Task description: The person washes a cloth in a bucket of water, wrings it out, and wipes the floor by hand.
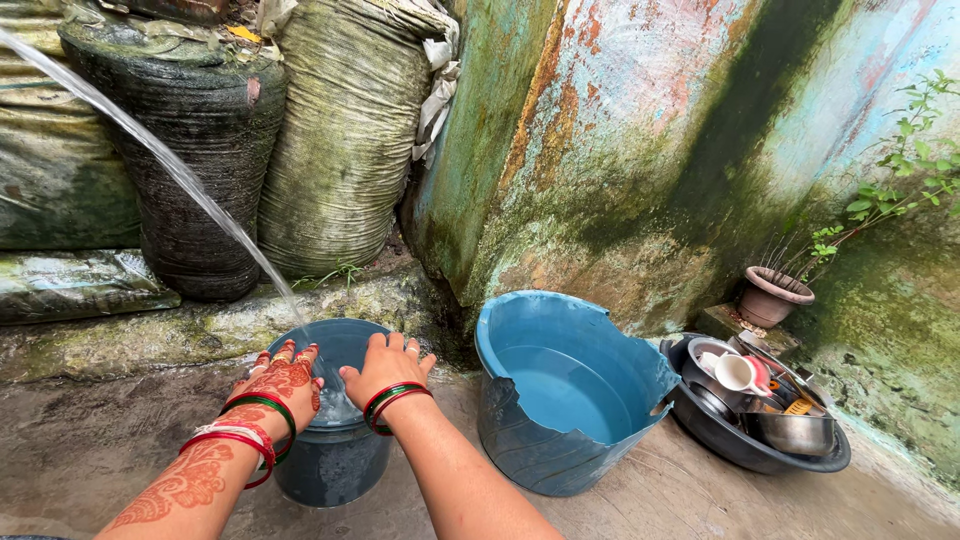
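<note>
A small dark bucket (335, 440) stands on the wet concrete floor (90, 450), directly under a thin arc of water (180, 170) that falls from the upper left and lands just inside its rim, so the bucket sits where the stream comes down. Both hands are held over its mouth, palms down. The left hand (283, 378), patterned with henna and ringed by red and green bangles (255, 425), sits closest to the falling water with its fingers apart and gripping nothing. The right hand (387, 366) rests at the far rim, fingers loosely spread and bent over the edge (whether they press on the rim cannot be told).

Just to the right stands a larger blue tub (560, 385) with a cracked, broken rim, holding some water. Beyond it a black basin (745, 440) holds steel vessels and a white cup (738, 373), near a clay pot (772, 295) against the mossy wall (640, 150). Stuffed sacks (345, 130) lean behind the bucket.
</note>
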